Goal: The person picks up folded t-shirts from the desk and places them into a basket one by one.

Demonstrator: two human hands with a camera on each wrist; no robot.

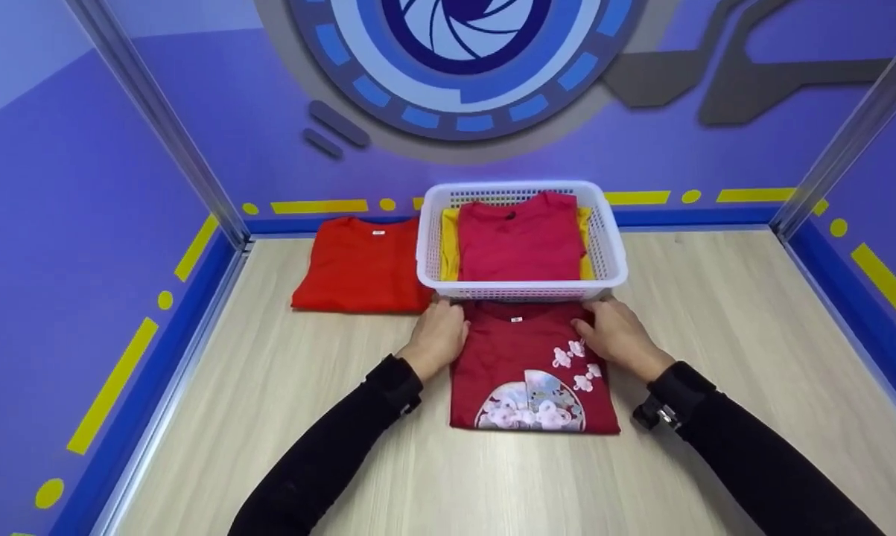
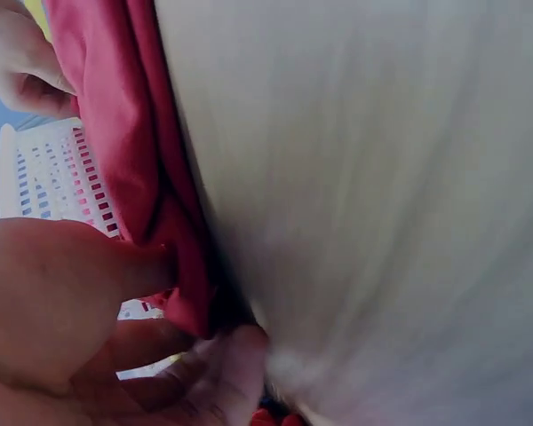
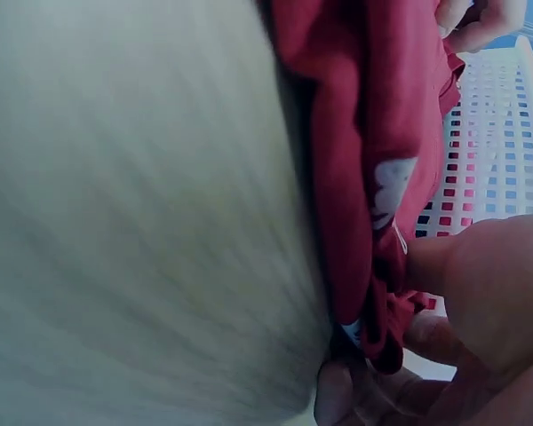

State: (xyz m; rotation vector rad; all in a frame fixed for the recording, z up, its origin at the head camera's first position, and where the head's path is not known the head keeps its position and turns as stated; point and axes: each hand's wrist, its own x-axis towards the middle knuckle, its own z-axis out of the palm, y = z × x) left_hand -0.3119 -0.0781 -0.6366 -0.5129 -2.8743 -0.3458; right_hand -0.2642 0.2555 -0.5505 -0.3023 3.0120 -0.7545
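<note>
A folded dark red T-shirt (image 1: 518, 350) with a floral print lies on the table just in front of the white basket. At its upper left corner my left hand (image 1: 439, 333) pinches the folded edge, the thumb on top and the fingers beneath in the left wrist view. My right hand (image 1: 620, 336) pinches the upper right corner in the same way; in the right wrist view its thumb (image 3: 431, 266) presses on the layered cloth. The far edge of the shirt sits close against the basket's front.
The white basket (image 1: 523, 286) stands against the back wall, with a folded pink-red shirt (image 1: 520, 242) over yellow cloth (image 1: 449, 246) inside. Left of it, a folded bright red shirt (image 1: 364, 268) lies on the wooden table (image 1: 753, 357). Purple panels enclose the sides and back.
</note>
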